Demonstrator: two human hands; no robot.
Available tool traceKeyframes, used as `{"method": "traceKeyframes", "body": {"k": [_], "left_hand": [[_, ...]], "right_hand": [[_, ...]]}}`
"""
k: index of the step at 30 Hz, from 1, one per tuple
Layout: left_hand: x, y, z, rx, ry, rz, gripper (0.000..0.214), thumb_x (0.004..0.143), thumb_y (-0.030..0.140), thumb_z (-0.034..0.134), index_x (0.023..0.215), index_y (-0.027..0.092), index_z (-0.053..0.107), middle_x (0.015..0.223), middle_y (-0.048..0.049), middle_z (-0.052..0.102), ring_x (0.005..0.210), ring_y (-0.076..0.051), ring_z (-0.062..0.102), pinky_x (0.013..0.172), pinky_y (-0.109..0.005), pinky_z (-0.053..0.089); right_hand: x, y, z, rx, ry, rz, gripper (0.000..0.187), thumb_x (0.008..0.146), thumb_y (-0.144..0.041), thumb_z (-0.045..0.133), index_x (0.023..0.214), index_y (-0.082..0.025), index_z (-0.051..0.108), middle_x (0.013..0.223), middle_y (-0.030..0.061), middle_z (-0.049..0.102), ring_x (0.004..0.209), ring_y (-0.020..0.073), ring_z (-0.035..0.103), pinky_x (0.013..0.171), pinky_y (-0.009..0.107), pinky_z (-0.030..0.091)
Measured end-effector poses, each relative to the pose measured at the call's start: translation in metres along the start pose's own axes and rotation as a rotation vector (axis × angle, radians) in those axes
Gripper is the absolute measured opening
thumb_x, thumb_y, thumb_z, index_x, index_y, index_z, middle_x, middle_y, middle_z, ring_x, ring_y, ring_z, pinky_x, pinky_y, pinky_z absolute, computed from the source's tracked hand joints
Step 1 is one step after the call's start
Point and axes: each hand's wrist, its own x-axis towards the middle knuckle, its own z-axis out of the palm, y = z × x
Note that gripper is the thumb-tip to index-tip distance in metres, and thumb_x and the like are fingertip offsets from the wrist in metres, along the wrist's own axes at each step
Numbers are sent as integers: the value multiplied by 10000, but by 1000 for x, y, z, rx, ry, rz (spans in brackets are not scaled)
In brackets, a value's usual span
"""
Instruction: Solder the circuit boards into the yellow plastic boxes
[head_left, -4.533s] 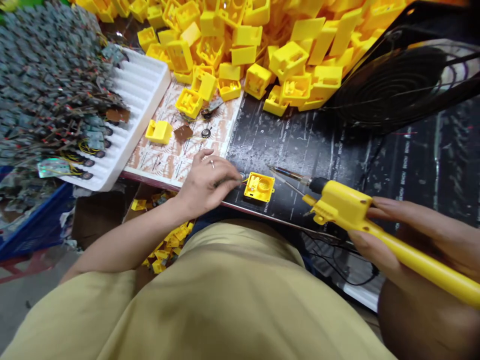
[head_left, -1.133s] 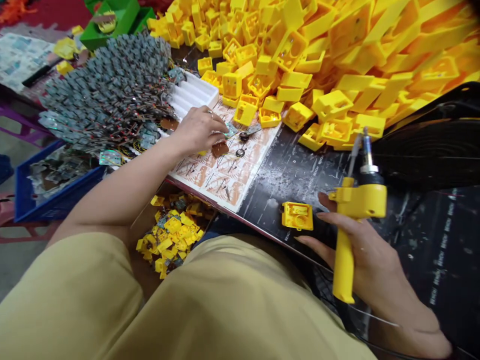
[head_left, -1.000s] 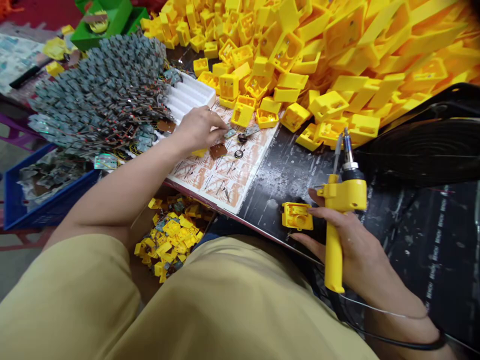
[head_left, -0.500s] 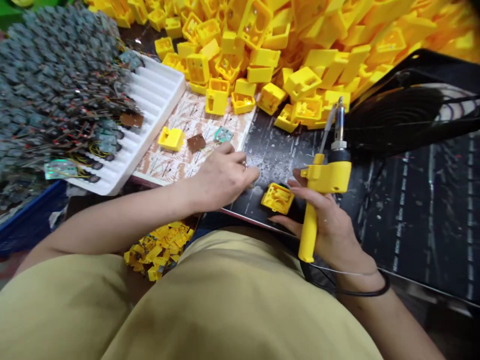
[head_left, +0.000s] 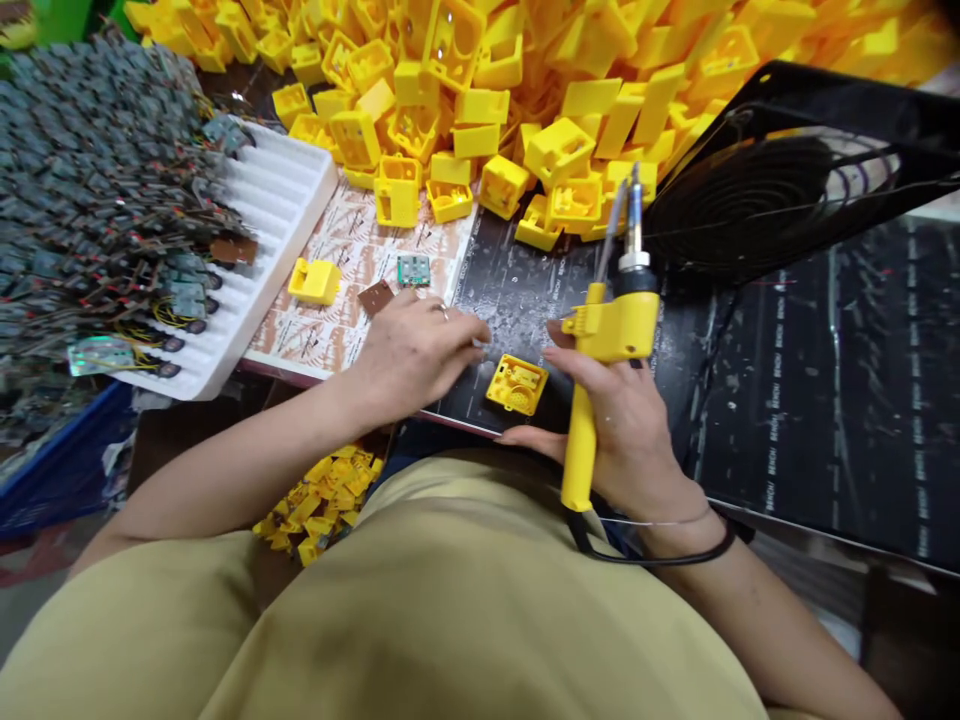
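My right hand (head_left: 619,420) is wrapped around the handle of a yellow soldering gun (head_left: 581,440), its metal tip pointing away from me. Between my hands, an open yellow plastic case (head_left: 517,385) lies on the black tabletop, hollow side up. My left hand (head_left: 420,345) hovers just left of that case, fingers bent and tips close to the thumb. Whatever those fingertips hold, if anything, is too small to make out. Beyond the left knuckles lie a small green circuit board (head_left: 414,270) and a brown square piece (head_left: 375,297), with another yellow case (head_left: 315,282) farther left.
A large heap of yellow cases (head_left: 450,110) fills the back. At left, many wired circuit boards (head_left: 97,180) cover a white ridged tray (head_left: 300,190). A black fan (head_left: 757,200) stands at right. More yellow pieces (head_left: 322,500) sit below the table edge.
The whole view has shifted, moving the table things leftward. My left fingers have straightened somewhat, and this hand now partly covers the brown piece. My right hand keeps hold of the soldering gun.
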Motion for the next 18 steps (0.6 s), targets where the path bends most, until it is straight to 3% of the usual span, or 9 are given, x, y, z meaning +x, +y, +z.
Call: {"method": "traceKeyframes", "body": {"k": [3,7,10,13,18], "left_hand": [[3,-4,-1,-141,-37,-137,132,891,252,599,885,169,702,808,-15,742,717,-150,660,668,-266,436],[-1,-3,-2,-249,-92,-110,134,884,192,564,883,172,696,811,-8,732,725,-139,658,683,-250,454],[-7,-4,0,-245,-135,-51,147,896,213,549,865,168,685,838,-27,730,804,-176,648,778,-307,458],[-9,-3,4,-240,-109,-38,175,915,252,530,863,175,679,870,-42,730,918,-222,622,923,-411,416],[-4,4,10,-267,-69,-34,180,924,248,507,877,193,672,854,-17,730,916,-203,606,1051,-473,317]], "right_hand": [[8,-9,13,-123,37,-1,621,814,-575,695,1264,-186,516,968,119,658,960,327,629,792,444,500],[8,-3,15,-10,-40,-73,396,904,-312,644,1258,-205,502,975,87,653,908,250,628,770,375,517],[0,7,-3,117,-118,-106,428,905,-242,629,1290,-239,442,1090,53,651,943,187,648,833,320,546],[-6,11,-15,108,-82,-21,581,852,-370,720,1329,-217,427,1140,94,643,988,245,656,835,378,561],[-2,5,-3,84,-23,-15,486,867,-286,706,1292,-209,484,1099,94,671,963,232,679,781,341,576]]}}
